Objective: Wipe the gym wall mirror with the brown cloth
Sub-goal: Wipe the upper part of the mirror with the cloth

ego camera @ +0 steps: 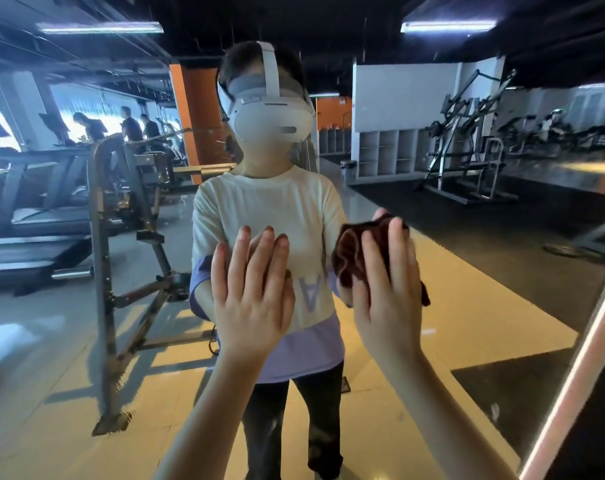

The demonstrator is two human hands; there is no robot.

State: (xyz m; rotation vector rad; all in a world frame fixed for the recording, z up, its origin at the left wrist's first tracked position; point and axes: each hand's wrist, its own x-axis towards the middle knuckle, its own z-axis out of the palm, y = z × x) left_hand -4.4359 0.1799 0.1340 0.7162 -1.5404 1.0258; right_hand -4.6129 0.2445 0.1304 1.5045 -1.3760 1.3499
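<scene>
On mirror (484, 306) | left hand (252, 303) flat, empty | right hand (387, 299) flat-pressing brown cloth (349, 258) | shirt (277, 202) "A"

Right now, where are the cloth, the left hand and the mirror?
cloth (349, 252): head view, its bunched folds.
left hand (254, 306): head view, back of the hand.
mirror (484, 271): head view, bare glass at right.

Dark brown cloth (348, 254), white headset (270, 123), cream-and-lilac shirt (270, 202), orange pillar (197, 109), yellow floor band (467, 306).
</scene>
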